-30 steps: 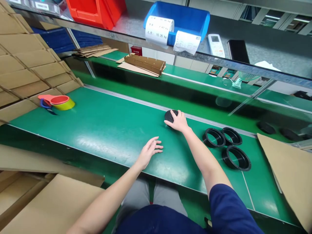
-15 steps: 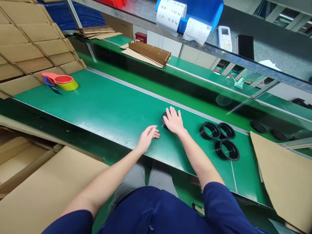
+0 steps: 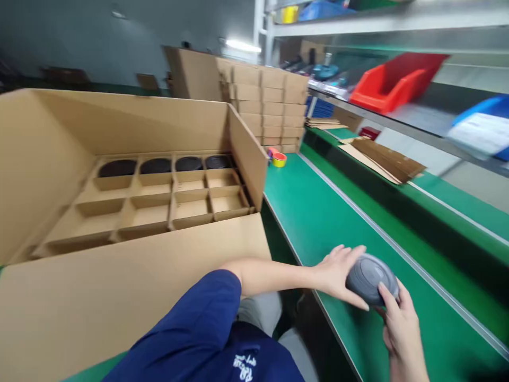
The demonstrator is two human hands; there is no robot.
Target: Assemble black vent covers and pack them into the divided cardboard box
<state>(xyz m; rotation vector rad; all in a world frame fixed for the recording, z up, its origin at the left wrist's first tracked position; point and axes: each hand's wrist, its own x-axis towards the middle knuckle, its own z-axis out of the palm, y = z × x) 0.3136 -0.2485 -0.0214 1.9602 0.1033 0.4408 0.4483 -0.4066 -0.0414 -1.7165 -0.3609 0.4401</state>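
Note:
Over the green worktop (image 3: 326, 223), my right hand (image 3: 403, 323) grips a round dark-grey plastic piece (image 3: 369, 278) by its near right edge, thumb pressed on its ringed face. My left hand (image 3: 340, 273) spans the opposite edge with fingers and thumb spread around it. The piece is tilted toward me, so its underside is hidden. To the left stands a large open carton (image 3: 159, 119) with cardboard dividers. Dark round pieces (image 3: 189, 163) fill the cells of its far row. The cells in front show bare cardboard.
A carton flap (image 3: 139, 270) slopes toward me beside the worktop. Tape rolls (image 3: 279, 159) lie at the far end, before stacked cardboard (image 3: 274, 106). On the shelf above sit a red bin (image 3: 397, 82) and a blue bin (image 3: 487, 124). Folded cardboard (image 3: 382, 159) lies behind the worktop.
The view has swung left, bringing the open carton into sight. The dark piece under my right hand is now lifted off the worktop, and my left hand has come to it.

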